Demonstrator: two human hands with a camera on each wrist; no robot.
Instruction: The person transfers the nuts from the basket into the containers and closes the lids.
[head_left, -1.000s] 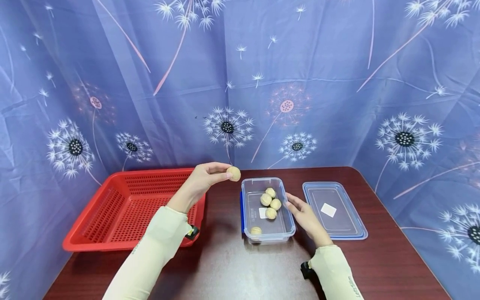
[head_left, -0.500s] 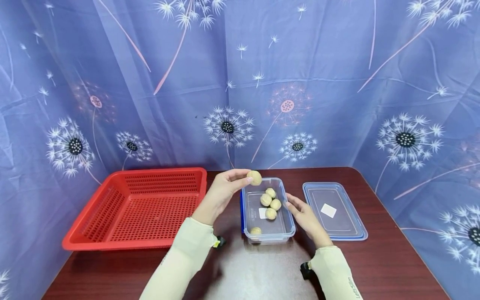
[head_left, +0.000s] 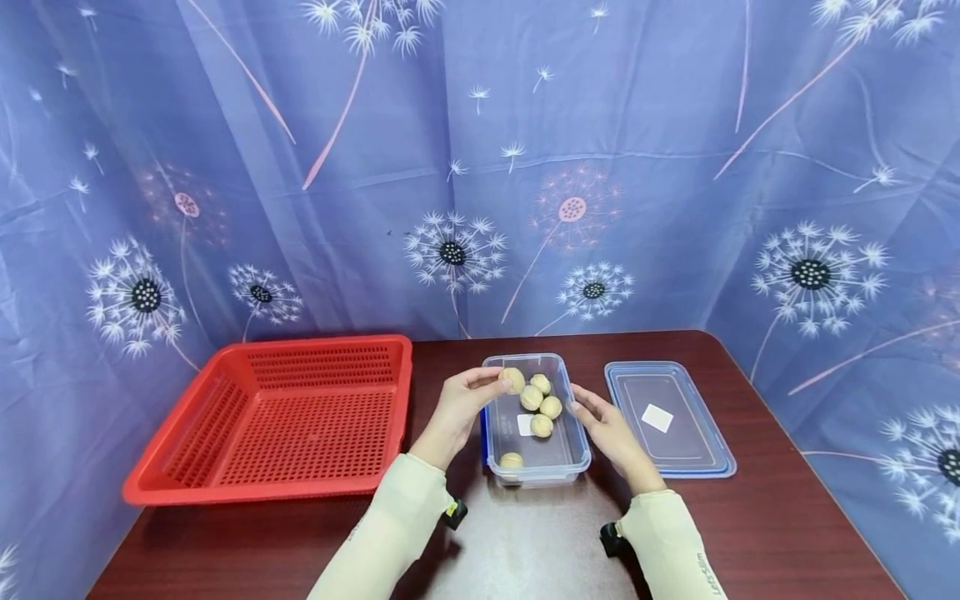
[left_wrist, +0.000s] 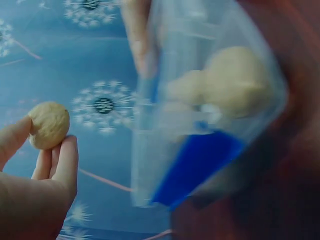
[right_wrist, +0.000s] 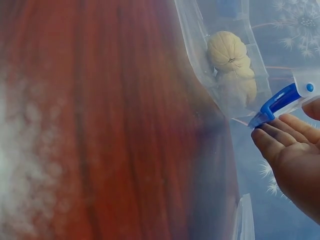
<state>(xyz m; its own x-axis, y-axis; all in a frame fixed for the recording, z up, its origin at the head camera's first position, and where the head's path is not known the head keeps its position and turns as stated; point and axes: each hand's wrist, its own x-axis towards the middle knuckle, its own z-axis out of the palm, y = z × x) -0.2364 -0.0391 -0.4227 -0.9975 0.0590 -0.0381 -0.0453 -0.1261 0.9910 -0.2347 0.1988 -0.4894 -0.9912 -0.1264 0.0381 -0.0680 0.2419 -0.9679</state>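
Note:
In the head view my left hand point(head_left: 459, 410) pinches a pale, round walnut point(head_left: 513, 380) between thumb and fingers, over the left back part of a clear plastic container point(head_left: 555, 477). The left wrist view shows that walnut point(left_wrist: 49, 125) at the fingertips, beside the blurred container point(left_wrist: 145, 170). Inside the container lie several more walnuts point(head_left: 542, 426), most grouped toward the back right and one at the front left. My right hand point(head_left: 613, 437) rests its fingers against the container's right side; in the right wrist view they lie by a blue latch point(right_wrist: 282, 102).
A red perforated basket point(head_left: 307, 437) stands on the left of the dark wooden table point(head_left: 795, 500). To the container's right lies its clear, blue-edged lid point(head_left: 686, 442) with a white label. A blue dandelion-patterned curtain point(head_left: 510, 108) hangs behind and at both sides.
My left hand has carried the walnut rightward from beside the red basket to the container, then lowered it to the opening. The right hand and container have stayed in place.

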